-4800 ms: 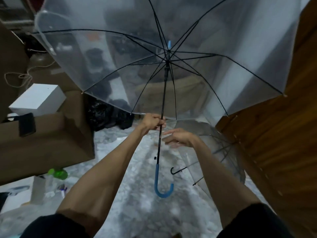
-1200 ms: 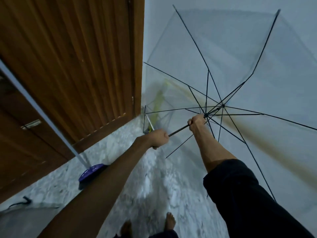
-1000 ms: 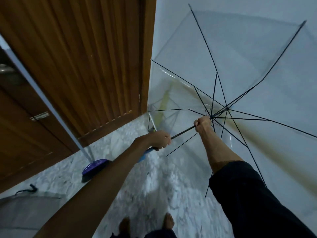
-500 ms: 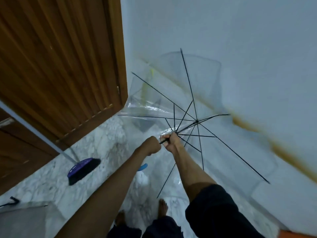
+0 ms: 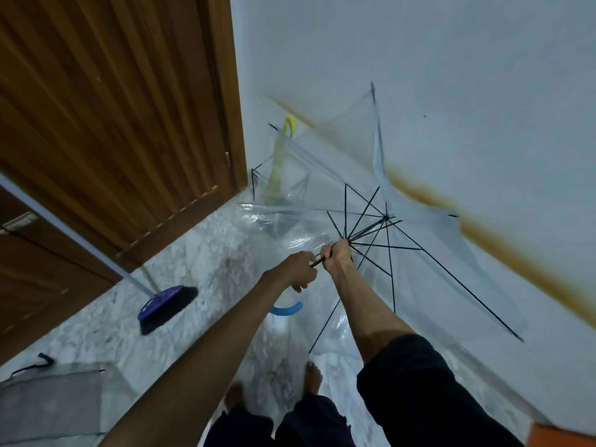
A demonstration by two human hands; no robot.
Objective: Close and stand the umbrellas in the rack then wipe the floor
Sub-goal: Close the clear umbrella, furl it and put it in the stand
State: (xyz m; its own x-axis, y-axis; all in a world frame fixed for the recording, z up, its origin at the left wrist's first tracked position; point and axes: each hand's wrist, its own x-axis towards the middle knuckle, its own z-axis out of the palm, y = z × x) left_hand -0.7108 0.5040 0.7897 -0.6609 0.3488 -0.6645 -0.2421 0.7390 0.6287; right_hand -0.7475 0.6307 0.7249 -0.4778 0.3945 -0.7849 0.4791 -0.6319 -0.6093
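Half closing the clear umbrella (image 5: 386,217) beside the door (image 5: 129,108), clenching its shaft (image 5: 317,261) in left hand (image 5: 298,269) and right hand (image 5: 337,254) fingers; not yet racking, wiping.

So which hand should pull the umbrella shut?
Probably the right hand: it grips the shaft right where the umbrella ribs gather, while the left hand just steadies the shaft above the blue handle.

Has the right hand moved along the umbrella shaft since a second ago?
Yes. The right hand has slid down the shaft toward the left hand, which grips just above the blue handle; little gap remains.
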